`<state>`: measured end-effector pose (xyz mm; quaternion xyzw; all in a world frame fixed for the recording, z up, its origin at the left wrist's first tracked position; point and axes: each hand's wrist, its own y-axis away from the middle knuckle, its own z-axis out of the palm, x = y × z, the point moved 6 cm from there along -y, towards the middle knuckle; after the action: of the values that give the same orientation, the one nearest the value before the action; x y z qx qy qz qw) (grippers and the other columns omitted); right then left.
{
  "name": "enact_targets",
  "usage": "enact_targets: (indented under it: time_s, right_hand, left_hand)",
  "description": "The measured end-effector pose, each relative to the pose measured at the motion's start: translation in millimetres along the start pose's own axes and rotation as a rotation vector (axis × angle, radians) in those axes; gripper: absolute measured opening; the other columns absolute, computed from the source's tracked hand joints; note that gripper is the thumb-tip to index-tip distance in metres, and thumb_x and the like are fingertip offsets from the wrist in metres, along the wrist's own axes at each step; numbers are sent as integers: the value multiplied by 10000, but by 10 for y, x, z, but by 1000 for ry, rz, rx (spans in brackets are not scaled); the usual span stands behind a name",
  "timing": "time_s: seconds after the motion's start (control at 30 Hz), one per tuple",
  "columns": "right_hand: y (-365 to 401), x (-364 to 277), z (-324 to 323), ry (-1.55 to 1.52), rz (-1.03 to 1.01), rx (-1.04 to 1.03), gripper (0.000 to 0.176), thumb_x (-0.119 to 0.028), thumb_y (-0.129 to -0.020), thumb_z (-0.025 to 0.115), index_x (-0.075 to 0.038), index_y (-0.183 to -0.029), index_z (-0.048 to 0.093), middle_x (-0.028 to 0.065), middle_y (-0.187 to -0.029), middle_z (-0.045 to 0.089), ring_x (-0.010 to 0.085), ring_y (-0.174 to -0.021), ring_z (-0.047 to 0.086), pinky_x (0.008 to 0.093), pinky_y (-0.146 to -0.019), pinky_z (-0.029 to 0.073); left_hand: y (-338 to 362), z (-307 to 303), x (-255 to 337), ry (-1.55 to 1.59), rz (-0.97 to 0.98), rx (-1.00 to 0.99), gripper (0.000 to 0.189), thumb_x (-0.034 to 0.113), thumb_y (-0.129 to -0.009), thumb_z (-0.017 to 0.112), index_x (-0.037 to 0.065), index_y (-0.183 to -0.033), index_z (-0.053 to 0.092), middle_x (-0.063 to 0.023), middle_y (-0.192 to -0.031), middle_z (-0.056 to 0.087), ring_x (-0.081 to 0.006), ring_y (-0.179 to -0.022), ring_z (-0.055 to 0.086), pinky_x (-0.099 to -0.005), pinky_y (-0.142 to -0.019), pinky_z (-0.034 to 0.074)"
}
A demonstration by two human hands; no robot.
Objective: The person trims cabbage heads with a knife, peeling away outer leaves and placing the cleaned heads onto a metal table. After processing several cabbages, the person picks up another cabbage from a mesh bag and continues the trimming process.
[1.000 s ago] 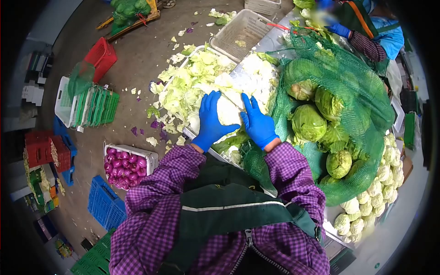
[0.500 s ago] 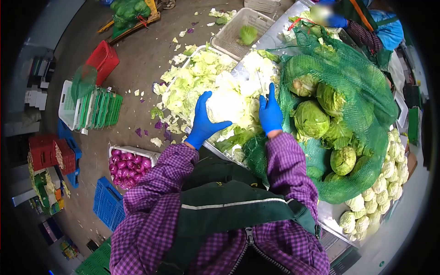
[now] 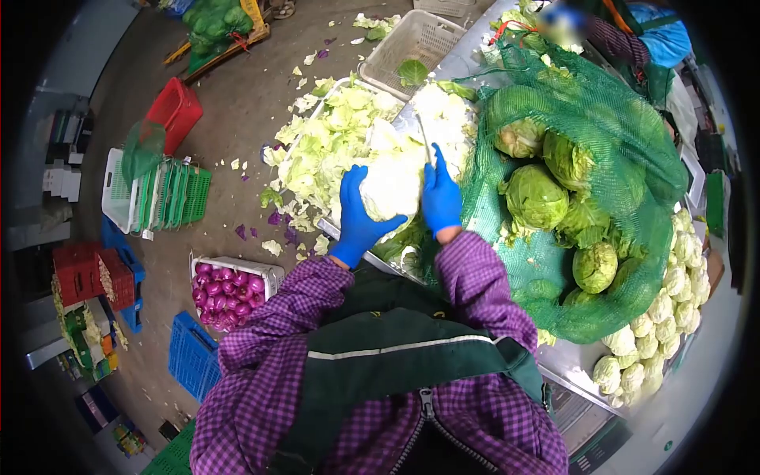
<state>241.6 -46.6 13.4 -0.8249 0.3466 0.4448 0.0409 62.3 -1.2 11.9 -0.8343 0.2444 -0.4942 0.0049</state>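
A pale, stripped cabbage [image 3: 393, 186] sits over the loose leaves in front of me. My left hand [image 3: 360, 218], in a blue glove, grips its left and near side with thumb and fingers spread around it. On the cabbage's right side, my gloved right hand [image 3: 442, 198] is closed on a knife [image 3: 425, 131], its thin blade pointing away from me; the handle is hidden in the glove. To the right, an opened green net bag [image 3: 495, 229] holds several whole green cabbages [image 3: 537, 196]. Cut leaves [image 3: 336, 134] heap up to the left.
Trimmed cabbages [image 3: 645, 340] are piled at the right on the metal table [image 3: 566, 360]. Beyond the leaves stands a grey crate [image 3: 388, 71] with a green leaf. A crate of purple onions [image 3: 226, 293] is on the floor at left. A co-worker's sleeve [image 3: 621, 41] shows at top right.
My right hand has moved left with the knife, up against the cabbage's side. My left hand keeps its hold. The leaf in the grey crate looks different.
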Motion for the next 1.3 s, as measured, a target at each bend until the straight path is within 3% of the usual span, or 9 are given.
enact_targets:
  time_s: [0.27, 0.3, 0.4, 0.53, 0.73, 0.83, 1.0, 1.13, 1.3]
  right_hand:
    - [-215, 964, 109, -496, 310, -55, 542, -297, -933, 507, 11, -1364, 390, 145, -967, 653, 210, -766, 647, 323, -645, 505]
    - [-183, 1030, 65, -492, 367, -95, 554, -317, -937, 495, 10, -1370, 383, 159, -994, 654, 219, -776, 646, 347, -615, 499]
    - [-25, 508, -438, 251, 50, -69, 601, -326, -931, 483, -157, -1458, 249, 223, -1226, 558, 365, -909, 639, 421, -697, 525]
    - [202, -194, -502, 44, -455, 20, 602, -359, -928, 473, -232, -1462, 224, 222, -1383, 405, 402, -988, 602, 452, -791, 511]
    - [-40, -63, 100, 135, -412, -270, 485, -350, -948, 440, -204, -1404, 369, 184, -1201, 572, 324, -909, 640, 389, -788, 506]
    - [-275, 391, 99, -366, 121, -377, 512, -374, -924, 524, -117, -1359, 443, 156, -1154, 607, 237, -920, 635, 331, -799, 494]
    - [72, -157, 2, -243, -471, -259, 614, -252, -769, 720, -98, -1318, 491, 176, -1149, 617, 262, -1028, 608, 332, -871, 471]
    - [-330, 333, 122, -386, -214, -102, 197, -111, -800, 613, -54, -982, 663, 75, -769, 676, 145, -704, 635, 284, -664, 498]
    - [-172, 81, -79, -472, -239, -248, 495, -232, -780, 715, -77, -1224, 560, 132, -1059, 654, 188, -930, 634, 285, -804, 491]
  left_hand:
    - [-210, -236, -111, -2, 120, -308, 1043, 303, -588, 872, 27, -1403, 283, -187, -1427, 310, -296, -1337, 305, -400, -1099, 267]
    - [-253, -255, -190, 162, -117, -309, 1040, 326, -588, 871, 17, -1394, 291, -203, -1402, 332, -318, -1317, 327, -399, -1090, 283]
    - [-281, -34, -246, 227, -369, -235, 999, 340, -623, 859, -9, -1379, 307, -198, -1347, 410, -295, -1242, 428, -366, -1024, 378]
    - [-390, 23, -80, -109, -262, -30, 1002, 397, -587, 860, -49, -1322, 347, -204, -1248, 450, -338, -1149, 464, -403, -980, 400]
    - [-298, 57, 40, -173, -40, -129, 952, 385, -555, 844, 30, -1307, 379, -213, -1311, 398, -371, -1241, 368, -451, -1034, 335]
    - [-216, -11, 51, -165, 58, -205, 944, 376, -550, 848, 41, -1304, 390, -212, -1330, 388, -372, -1272, 342, -452, -1050, 321]
    - [-268, -66, 45, -31, 157, -309, 924, 337, -542, 859, 65, -1302, 410, -214, -1376, 357, -372, -1299, 330, -451, -1070, 299]
    - [-321, -79, 121, -62, 213, -415, 926, 364, -543, 866, 73, -1301, 421, -224, -1378, 357, -367, -1307, 326, -435, -1068, 311]
    - [-308, -94, 161, -202, -4, -236, 905, 396, -527, 876, 47, -1247, 455, -192, -1252, 435, -346, -1183, 429, -431, -1003, 369]
